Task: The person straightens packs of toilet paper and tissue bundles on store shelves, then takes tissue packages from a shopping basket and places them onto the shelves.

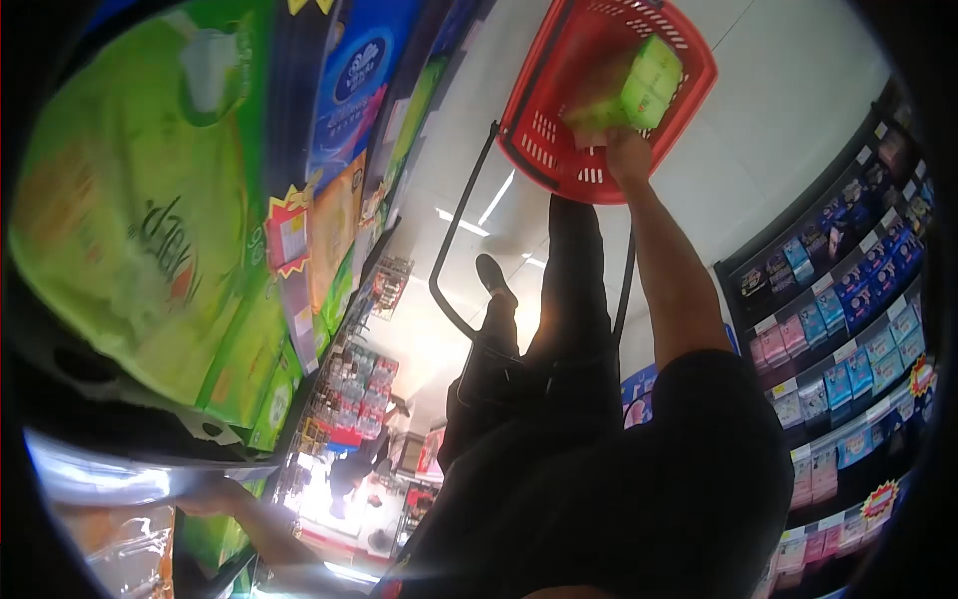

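My right hand [629,157] reaches into a red plastic shopping basket [518,107]. It is closed on the near end of a light green tissue pack [654,82], with most of the fingers out of sight. A blurred green area lies beside the pack inside the basket. At the lower left, my left hand [212,496] is at the shelf, close to a brown pack in shiny clear wrap [125,549]. Glare and blur hide its fingers, so I cannot tell whether it grips anything. The basket's black handles [442,250] hang toward my legs.
Large green packs [150,220] and a blue pack [361,80] fill the left shelf, with a star-shaped price tag [289,235] on its edge. Shelves of small boxed goods [848,299] line the right. Pale tiled floor [788,80] lies around the basket.
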Demonstrator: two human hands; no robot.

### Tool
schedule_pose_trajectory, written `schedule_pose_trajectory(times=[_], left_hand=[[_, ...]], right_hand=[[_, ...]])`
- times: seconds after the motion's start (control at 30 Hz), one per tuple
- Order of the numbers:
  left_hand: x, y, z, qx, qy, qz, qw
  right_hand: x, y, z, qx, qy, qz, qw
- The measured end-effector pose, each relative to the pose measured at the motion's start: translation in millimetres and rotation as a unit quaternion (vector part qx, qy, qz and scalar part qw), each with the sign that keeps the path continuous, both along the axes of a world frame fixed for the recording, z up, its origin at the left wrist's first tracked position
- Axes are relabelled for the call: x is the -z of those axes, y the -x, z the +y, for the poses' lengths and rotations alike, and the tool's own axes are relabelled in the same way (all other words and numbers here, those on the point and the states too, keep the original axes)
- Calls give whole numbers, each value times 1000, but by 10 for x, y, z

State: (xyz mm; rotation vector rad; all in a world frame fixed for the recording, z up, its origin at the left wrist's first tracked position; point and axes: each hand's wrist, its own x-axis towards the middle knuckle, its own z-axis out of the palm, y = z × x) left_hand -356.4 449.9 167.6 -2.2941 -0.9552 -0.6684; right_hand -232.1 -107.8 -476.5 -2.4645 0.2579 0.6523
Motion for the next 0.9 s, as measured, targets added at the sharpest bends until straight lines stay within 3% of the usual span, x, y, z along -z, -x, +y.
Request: schedule_pose_trajectory(times=[0.03,0.1,0.17,0.27,0.33,0.37,0.43,0.47,0.53,0.6,0.63,0.67,0.73,0.77,0.9], left_hand=[[-1,35,33,7,25,-7,1000],[237,-439,-532,-12,173,-217,961],[193,-349,-446,12,124,-149,981],[200,-382,-473,26,176,-178,968],[226,-553,-658,3,262,-280,924],[238,-469,-577,66,257,-250,931],[258,-273,-340,168,217,-176,945],[296,-326,-393,142,258,-247,923],[280,-367,-480,243,252,-267,898],[279,-363,-462,232,221,-277,906],[245,-301,-461,210,324,-306,870],[131,-357,-604,251,244,-266,898],[92,-299,-664,260,315,-336,849],[45,-243,-661,298,299,-328,845],[-129,169,-952,447,230,-294,813]], right_hand=[[-189,-176,-41,17,15,-12,1000],[-558,-493,-111,51,-10,-4,999],[-903,-655,-148,76,-62,-9,995],[-1680,-740,-94,78,-152,-49,984],[-2123,-622,-9,138,-208,-23,968],[-2437,-557,2,115,-239,-19,964],[-2868,-343,145,176,-299,-39,937],[-3032,-211,203,183,-334,-70,922],[-3564,-42,310,210,-379,-26,901],[-4025,80,426,175,-424,-77,885],[-4254,134,486,173,-452,-95,870],[-4541,163,516,143,-413,-118,892],[-5001,234,624,146,-470,-120,862],[-5443,286,763,117,-503,-118,848],[-6209,503,1014,50,-568,-135,811]])
